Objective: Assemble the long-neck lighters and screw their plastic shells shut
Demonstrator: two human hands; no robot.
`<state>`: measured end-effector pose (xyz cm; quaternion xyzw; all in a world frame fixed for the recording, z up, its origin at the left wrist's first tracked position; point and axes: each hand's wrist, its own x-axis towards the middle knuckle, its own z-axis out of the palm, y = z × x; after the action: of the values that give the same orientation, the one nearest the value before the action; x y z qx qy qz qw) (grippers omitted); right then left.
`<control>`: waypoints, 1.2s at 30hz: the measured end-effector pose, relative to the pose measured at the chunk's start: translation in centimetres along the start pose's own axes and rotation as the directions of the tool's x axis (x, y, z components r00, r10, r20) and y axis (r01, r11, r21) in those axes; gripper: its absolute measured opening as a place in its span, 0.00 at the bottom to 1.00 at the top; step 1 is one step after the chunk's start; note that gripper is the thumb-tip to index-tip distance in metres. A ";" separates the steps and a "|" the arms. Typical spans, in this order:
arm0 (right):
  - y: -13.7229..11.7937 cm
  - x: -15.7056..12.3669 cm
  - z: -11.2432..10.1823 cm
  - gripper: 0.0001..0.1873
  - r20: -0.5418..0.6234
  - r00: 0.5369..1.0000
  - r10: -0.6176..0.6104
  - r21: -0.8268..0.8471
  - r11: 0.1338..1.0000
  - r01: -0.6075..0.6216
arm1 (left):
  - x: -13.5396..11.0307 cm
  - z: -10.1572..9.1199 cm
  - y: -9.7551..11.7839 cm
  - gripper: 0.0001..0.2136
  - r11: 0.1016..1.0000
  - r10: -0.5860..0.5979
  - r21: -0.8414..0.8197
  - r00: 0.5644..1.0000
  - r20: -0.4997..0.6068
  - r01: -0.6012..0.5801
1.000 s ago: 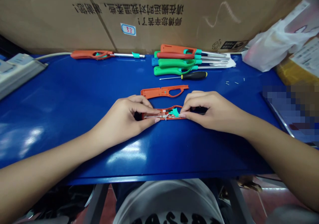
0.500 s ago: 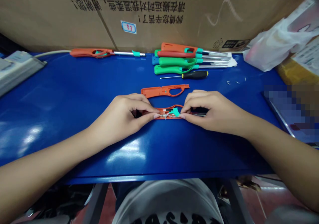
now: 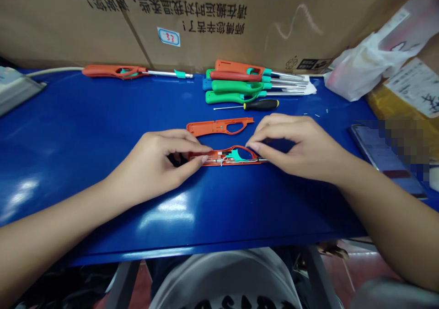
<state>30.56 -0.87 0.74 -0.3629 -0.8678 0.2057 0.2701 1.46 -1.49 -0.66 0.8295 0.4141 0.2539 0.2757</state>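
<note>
Open orange plastic lighter half-shell (image 3: 236,163) lies flat on the glossy blue counter (image 3: 254,208), squarely between the two hands; inner parts exposed, including a small teal plastic trigger (image 3: 236,155). Long axis runs left to right, roughly parallel to the counter's front edge, trigger loop toward the right end. Left hand (image 3: 159,160): thumb and fingertips brought close together over the shell's left end, holding it there. Right hand (image 3: 300,144): thumb and index tips together at the right end, right by the trigger loop; cannot tell whether anything is pinched between them. Left is nearer to the body of the shell, right to the loop and the thin metal rod (image 3: 263,159) at that end. Matching loose orange plastic cover half (image 3: 202,128) lies just beyond the shell, nearly parallel. Black-and-yellow-handled screwdriver (image 3: 262,105) farther back, in front of a pile of multicoloured plastic lighters (image 3: 236,87).
</note>
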 end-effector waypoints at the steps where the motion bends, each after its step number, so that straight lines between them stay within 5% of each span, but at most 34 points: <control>1: 0.1 0.1 -0.2 0.06 -0.050 0.999 0.022 -0.024 0.999 -0.023 | 0.1 -0.1 -0.1 0.10 1.000 0.001 0.017 1.000 -0.028 0.000; 6: 2.3 0.2 -0.5 0.10 -0.154 0.988 -0.002 -0.212 0.977 -0.031 | 0.9 -1.4 -1.8 0.13 0.986 0.032 0.168 0.984 -0.173 -0.002; 13: 4.7 0.1 0.4 0.20 0.026 0.999 0.025 -0.238 0.971 -0.018 | 2.5 -1.8 -5.1 0.21 0.947 0.181 0.271 0.983 0.003 -0.175; 19: 4.9 0.5 1.0 0.09 -0.063 0.998 -0.017 -0.148 0.989 0.008 | 2.8 -1.6 -5.0 0.16 0.930 0.284 0.240 0.959 0.011 -0.278; 23: 4.4 0.6 1.4 0.05 -0.127 0.992 -0.026 -0.158 0.987 0.005 | 2.5 -1.4 -3.6 0.16 0.952 0.212 0.244 0.974 -0.084 -0.186; 27: 3.2 0.5 0.7 0.15 -0.166 0.983 -0.084 -0.243 0.969 0.042 | 2.3 -1.2 -2.2 0.18 0.998 -0.064 -0.020 0.976 -0.209 0.062; 30: 2.1 0.3 -0.4 0.20 -0.161 0.979 -0.128 -0.304 0.950 0.074 | 2.1 -1.3 -1.3 0.19 0.959 -0.206 -0.228 0.965 -0.164 0.166; 36: 0.0 -0.2 -1.0 0.25 0.038 0.995 -0.091 -0.189 0.977 0.096 | 1.4 -1.5 0.3 0.17 0.954 -0.173 -0.258 0.983 -0.063 0.151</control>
<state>31.30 -0.92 1.47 -0.3428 -0.9035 0.1139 0.2307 1.43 -0.10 0.93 0.7395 0.4564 0.3158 0.3809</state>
